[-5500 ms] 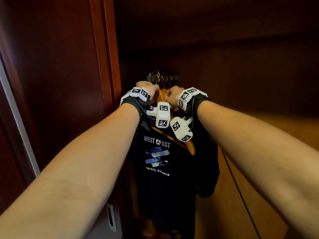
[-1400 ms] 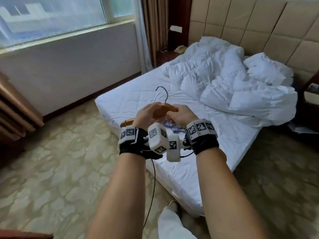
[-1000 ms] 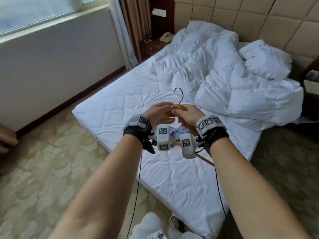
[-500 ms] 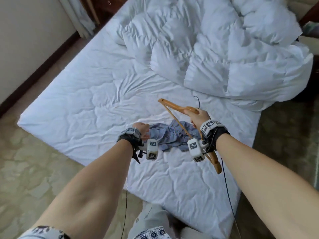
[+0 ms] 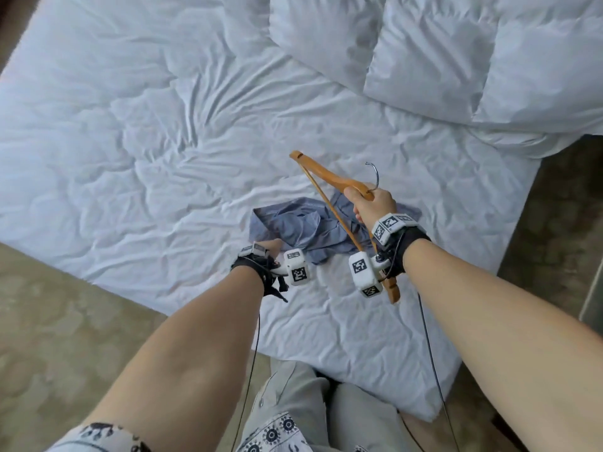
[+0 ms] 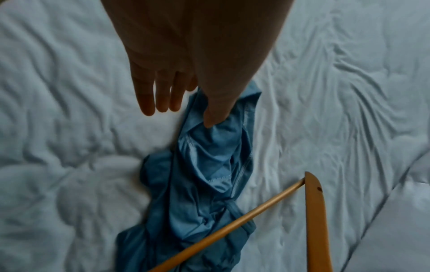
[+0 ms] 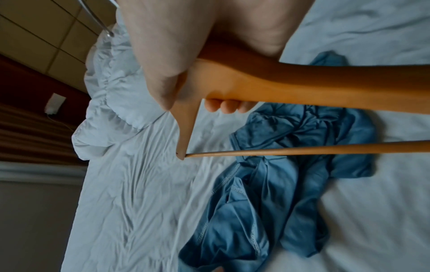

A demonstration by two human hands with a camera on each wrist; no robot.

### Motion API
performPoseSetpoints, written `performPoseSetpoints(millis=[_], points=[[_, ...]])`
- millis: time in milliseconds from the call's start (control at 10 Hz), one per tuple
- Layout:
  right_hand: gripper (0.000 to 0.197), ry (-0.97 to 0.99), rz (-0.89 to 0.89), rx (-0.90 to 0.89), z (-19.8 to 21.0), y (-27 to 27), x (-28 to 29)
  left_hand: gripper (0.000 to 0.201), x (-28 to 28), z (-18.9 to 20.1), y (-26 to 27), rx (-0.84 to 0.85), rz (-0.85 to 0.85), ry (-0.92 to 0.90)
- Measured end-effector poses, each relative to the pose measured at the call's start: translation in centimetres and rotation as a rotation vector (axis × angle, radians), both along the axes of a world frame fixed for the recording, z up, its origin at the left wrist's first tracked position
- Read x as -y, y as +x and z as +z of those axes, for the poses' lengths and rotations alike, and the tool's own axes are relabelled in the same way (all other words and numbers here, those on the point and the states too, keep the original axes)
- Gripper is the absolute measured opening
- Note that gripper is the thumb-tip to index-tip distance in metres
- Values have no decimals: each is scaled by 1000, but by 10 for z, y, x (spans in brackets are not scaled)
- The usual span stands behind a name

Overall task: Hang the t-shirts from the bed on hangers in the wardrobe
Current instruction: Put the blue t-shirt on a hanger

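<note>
T-shirt [image 5: 303,231] beside bed [image 5: 163,282] edge

The hanger [image 5: 329,179] is smooth orange-brown wood with a soft satin sheen, its crossbar a thin round dowel, its hook [image 5: 374,173] bright polished metal. The t-shirt [image 7: 291,173] is thin blue cloth, crumpled, faintly lustrous, with stitched hems. The bed sheet [image 5: 137,132] is matt white cloth, finely creased; the duvet [image 5: 456,50] puffy white quilted fabric

No words, brand names or numbers can be read here. The white cubes [image 5: 296,267] worn at both wrists carry only black-and-white square code patterns, which are not letters.
</note>
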State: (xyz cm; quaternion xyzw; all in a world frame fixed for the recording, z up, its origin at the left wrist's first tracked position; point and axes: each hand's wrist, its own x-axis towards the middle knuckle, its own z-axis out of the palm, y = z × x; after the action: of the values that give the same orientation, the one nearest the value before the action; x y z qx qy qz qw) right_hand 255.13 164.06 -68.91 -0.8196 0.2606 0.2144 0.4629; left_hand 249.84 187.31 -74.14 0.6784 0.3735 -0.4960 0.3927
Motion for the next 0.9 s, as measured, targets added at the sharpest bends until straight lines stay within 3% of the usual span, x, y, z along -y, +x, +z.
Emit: performPoseSetpoints(millis=[100,200,300,400,500,600,700,800,900], points=[[48,-15,-52,26,-18,-1,7,22,23,-19,-4,-19,91,-90],[34,-50,-103,46,-32,-2,20,18,53,-29,-7,-43,156,-200],[20,-63,-181,47,-42,-8,38,45,78,-43,-10,-85,241,-272],[14,-62,-249,42,-51,-20,60,54,94,-61,-10,-86,260,-240],[18,-78,-354,29,-60,-33,77,47,96,-54,-9,27,20,-129],[15,-72,-444,18,-63,-42,86,42,97,-58,-1,14,299,-113],[9,-44,-529,13,-56,-47,91,31,100,-43,9,19,790,-193],[4,-3,-560,14,-44,-49,92,26,108,-13,19,51,1086,-282],[9,14,-554,10,-33,-49,94,30,111,13,30,132,1227,-309]])
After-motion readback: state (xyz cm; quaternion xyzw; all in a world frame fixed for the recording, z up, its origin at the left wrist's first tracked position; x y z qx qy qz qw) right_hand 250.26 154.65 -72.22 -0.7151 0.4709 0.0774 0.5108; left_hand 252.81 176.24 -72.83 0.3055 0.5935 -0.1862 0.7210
